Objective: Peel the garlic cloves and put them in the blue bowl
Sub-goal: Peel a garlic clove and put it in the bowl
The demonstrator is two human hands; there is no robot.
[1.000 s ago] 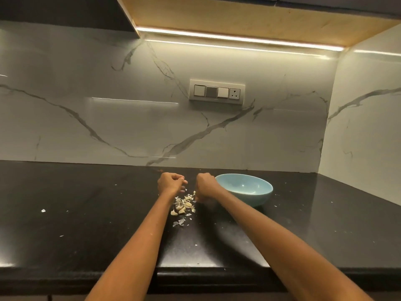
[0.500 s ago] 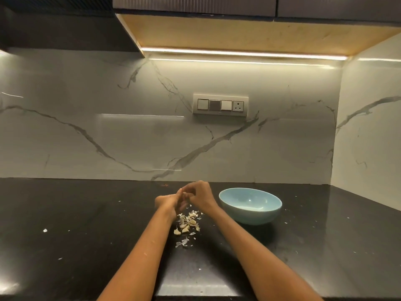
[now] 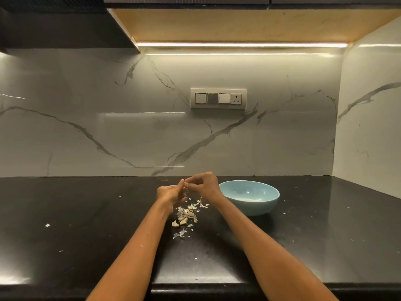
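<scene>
The counter (image 3: 86,224) is looking like polished black stone, glossy and finely speckled. The wall (image 3: 108,131) is showing smooth, grey-veined white marble with a sheen. The bowl (image 3: 251,205) is appearing glazed and smooth. The skins (image 3: 180,233) are looking papery and thin.

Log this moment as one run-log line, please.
stage: peeling | left hand and right hand: together pinching a garlic clove above peel pile | blue bowl: right of hands, looks empty
</scene>
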